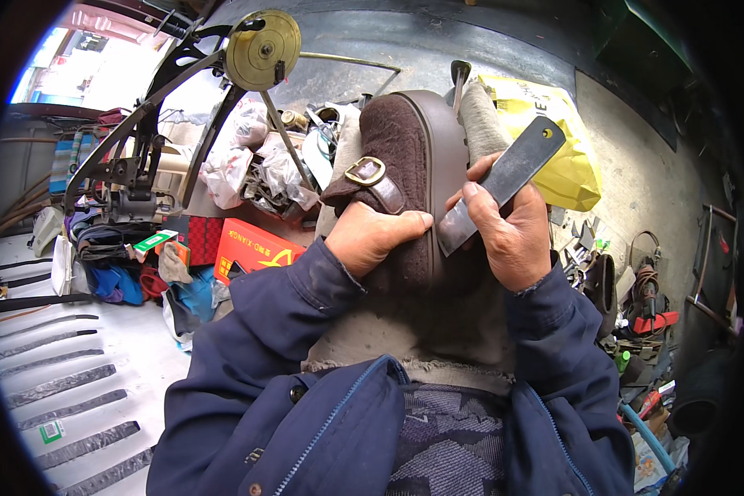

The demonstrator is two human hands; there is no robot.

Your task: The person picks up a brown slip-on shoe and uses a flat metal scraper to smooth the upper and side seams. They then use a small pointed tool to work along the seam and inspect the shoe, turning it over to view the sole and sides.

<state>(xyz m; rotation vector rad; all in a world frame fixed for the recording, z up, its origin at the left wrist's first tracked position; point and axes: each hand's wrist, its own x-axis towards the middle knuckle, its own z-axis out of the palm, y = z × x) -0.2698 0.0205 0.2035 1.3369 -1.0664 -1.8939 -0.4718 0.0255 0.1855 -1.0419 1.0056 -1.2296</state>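
Brown shoe [415,161], blade [506,176] partly hiding yellow bag [581,169], red box [252,248], possibly tools [656,321] right

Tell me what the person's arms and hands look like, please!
Both arms wear long, wrinkly, dark blue sleeves that reach about to the wrists, with a seam showing near the left cuff. The left hand and right hand are bare.

Navy jacket [248,364], unzipped (2 blue zip edges [339,413]), over patterned garment [446,438].
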